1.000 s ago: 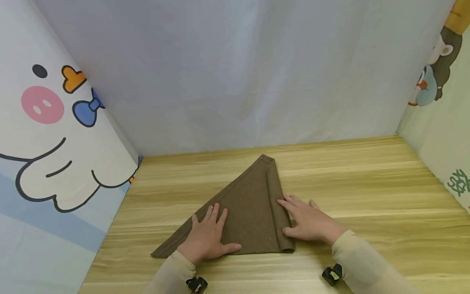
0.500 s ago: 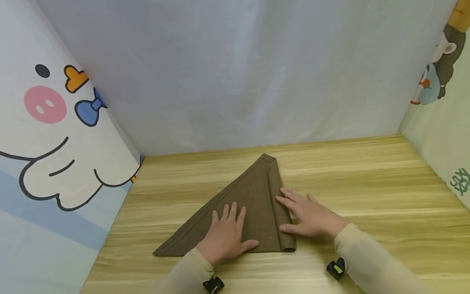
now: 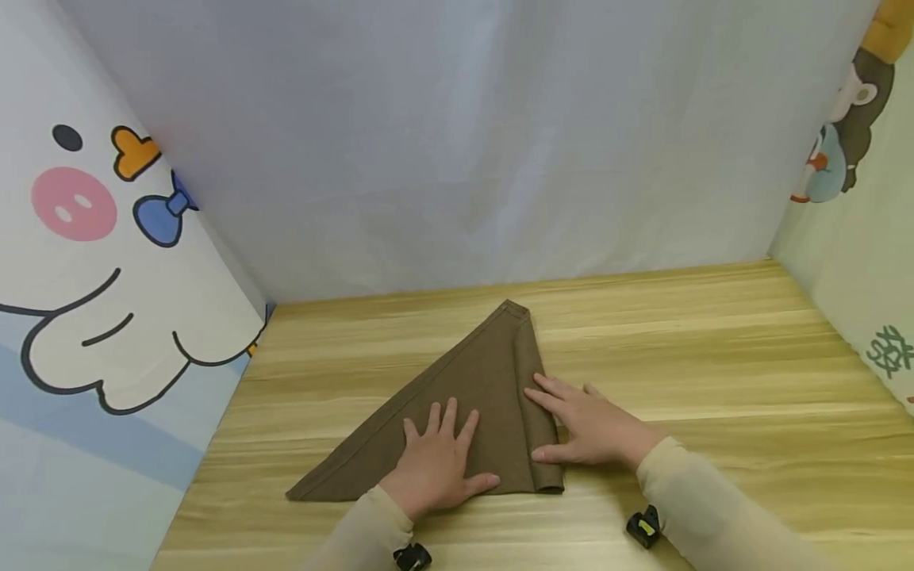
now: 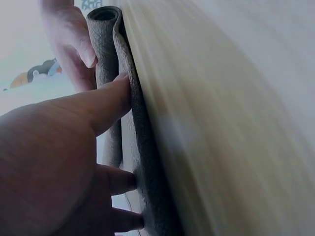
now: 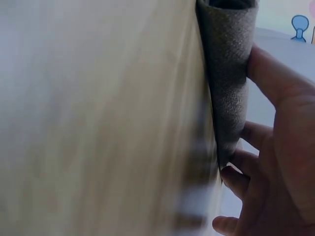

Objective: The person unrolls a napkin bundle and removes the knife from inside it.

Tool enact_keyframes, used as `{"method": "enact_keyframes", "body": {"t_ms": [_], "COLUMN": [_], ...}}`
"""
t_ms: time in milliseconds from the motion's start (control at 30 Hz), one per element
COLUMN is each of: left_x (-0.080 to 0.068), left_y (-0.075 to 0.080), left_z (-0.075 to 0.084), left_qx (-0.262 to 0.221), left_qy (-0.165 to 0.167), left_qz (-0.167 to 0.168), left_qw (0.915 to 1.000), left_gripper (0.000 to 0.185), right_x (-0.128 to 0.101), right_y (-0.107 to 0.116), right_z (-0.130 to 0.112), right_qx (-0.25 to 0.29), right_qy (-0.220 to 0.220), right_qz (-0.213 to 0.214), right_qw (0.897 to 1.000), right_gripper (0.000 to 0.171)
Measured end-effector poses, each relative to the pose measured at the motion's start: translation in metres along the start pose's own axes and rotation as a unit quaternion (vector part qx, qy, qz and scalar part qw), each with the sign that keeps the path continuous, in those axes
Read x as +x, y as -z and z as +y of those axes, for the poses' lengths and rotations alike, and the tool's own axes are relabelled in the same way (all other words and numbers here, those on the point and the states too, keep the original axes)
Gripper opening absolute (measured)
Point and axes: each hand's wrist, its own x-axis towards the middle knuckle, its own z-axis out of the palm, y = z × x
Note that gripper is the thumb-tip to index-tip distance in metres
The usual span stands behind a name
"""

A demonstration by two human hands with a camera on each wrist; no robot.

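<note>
Now resting left hand [image 3: 432, 466] with spread fingers on cloth [image 3: 496, 388], right hand [image 3: 598, 424] with extended fingers against its rolled edge [image 3: 539, 427].

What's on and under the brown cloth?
Fingers of the left hand and right hand rest on the brown cloth, which lies on the table; anything else beneath is hidden.

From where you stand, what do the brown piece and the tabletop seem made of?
The brown piece looks like cloth, matt and slightly fuzzy: it is softly rolled along one edge and has a stitched-looking seam along another. The tabletop looks like wood or a wood-print covering, with streaky grain and a slight sheen; I cannot tell which.
</note>
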Motion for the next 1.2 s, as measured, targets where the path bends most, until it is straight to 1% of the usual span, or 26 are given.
{"method": "enact_keyframes", "body": {"t_ms": [133,267,433,600,967,1200], "left_x": [-0.006,-0.011,-0.019,-0.023,-0.025,-0.025], "left_y": [-0.004,-0.006,-0.006,-0.008,-0.010,-0.010], "left_z": [-0.011,-0.020,-0.028,-0.034,-0.038,-0.038], "left_qx": [-0.012,-0.027,-0.037,-0.039,-0.039,-0.038], "left_qy": [0.000,0.003,0.007,0.007,0.006,0.007], "left_qz": [0.000,-0.009,-0.013,-0.008,-0.003,-0.004], "left_qw": [0.9999,0.9996,0.9992,0.9992,0.9992,0.9993], "left_gripper": [0.097,0.098,0.097,0.097,0.098,0.098], "right_x": [0.005,0.011,0.016,0.018,0.019,0.023], "right_y": [-0.004,-0.009,-0.011,-0.014,-0.014,-0.010], "right_z": [-0.011,-0.021,-0.032,-0.037,-0.042,-0.051], "right_qx": [-0.016,-0.037,-0.039,-0.043,-0.041,-0.063], "right_qy": [-0.006,-0.007,-0.009,-0.012,-0.023,-0.013], "right_qz": [-0.009,-0.012,-0.018,-0.020,-0.022,-0.012], "right_qw": [1.000,0.999,0.999,0.999,0.999,0.998], "right_gripper": [0.095,0.094,0.094,0.094,0.092,0.091]}}
